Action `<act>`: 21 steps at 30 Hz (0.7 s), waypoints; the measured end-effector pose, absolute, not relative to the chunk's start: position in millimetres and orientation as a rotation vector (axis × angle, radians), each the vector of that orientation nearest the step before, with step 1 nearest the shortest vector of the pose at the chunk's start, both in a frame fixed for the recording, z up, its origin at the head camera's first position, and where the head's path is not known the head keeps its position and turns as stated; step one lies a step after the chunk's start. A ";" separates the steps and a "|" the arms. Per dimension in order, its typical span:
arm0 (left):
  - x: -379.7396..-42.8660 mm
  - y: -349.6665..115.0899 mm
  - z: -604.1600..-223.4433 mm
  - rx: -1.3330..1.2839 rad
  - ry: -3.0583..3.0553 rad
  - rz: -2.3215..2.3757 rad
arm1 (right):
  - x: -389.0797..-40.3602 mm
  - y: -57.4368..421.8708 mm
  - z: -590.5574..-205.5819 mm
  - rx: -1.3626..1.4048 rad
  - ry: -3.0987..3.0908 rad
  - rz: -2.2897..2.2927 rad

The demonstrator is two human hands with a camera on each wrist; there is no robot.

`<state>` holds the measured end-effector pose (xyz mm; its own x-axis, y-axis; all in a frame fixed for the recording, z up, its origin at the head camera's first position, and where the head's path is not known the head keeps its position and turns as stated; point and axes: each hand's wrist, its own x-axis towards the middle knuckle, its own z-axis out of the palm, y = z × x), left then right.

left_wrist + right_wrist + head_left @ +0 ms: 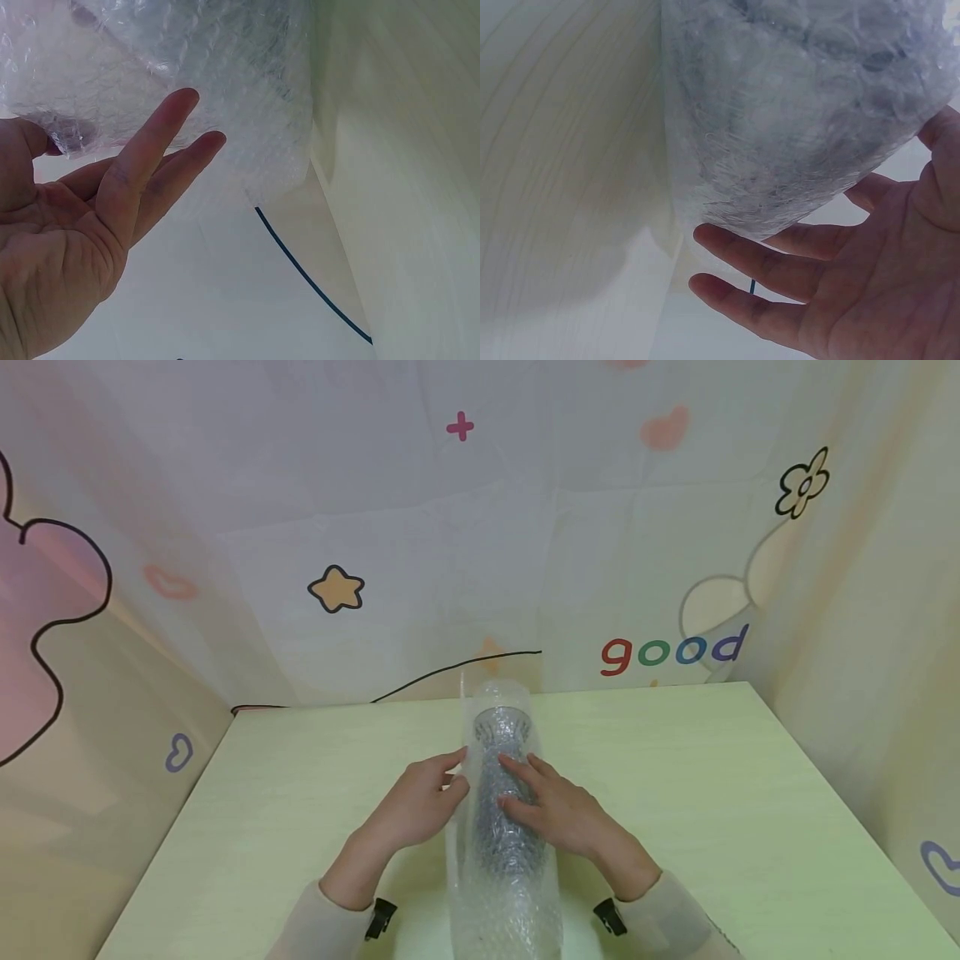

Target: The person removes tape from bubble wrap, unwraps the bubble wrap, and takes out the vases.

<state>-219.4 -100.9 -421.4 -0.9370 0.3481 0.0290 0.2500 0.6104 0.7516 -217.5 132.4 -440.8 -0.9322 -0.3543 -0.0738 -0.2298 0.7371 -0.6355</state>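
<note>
A long bundle of clear bubble wrap (504, 902) lies lengthwise on the pale table, with a dark bluish cylindrical object (504, 752) showing through it. The object has a ridged, rounded far end; its exact kind is blurred by the wrap. My left hand (423, 802) is at the bundle's left side, thumb and fingertips right at the wrap's edge. In the left wrist view, its longer fingers stretch beside the wrap. My right hand (566, 810) rests on the right side, fingers spread over the wrap. The right wrist view shows those fingers (772, 266) extended along the bundle's side.
The pale table (300, 793) extends on both sides of the bundle. Behind it hangs a printed curtain (405, 543) with stars, hearts and the word "good"; curtain also borders the left and right sides. A black strap clip (381, 918) sits at the left wrist.
</note>
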 end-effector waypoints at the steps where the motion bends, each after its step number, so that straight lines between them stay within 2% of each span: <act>1: -219.3 -101.3 -421.3 0.505 2.711 1.238 | -217.5 132.5 -440.9 -0.466 2.748 -0.967; 21: -221.8 -108.8 -421.2 0.464 2.694 1.275 | -217.7 133.1 -440.8 -0.459 2.753 -0.950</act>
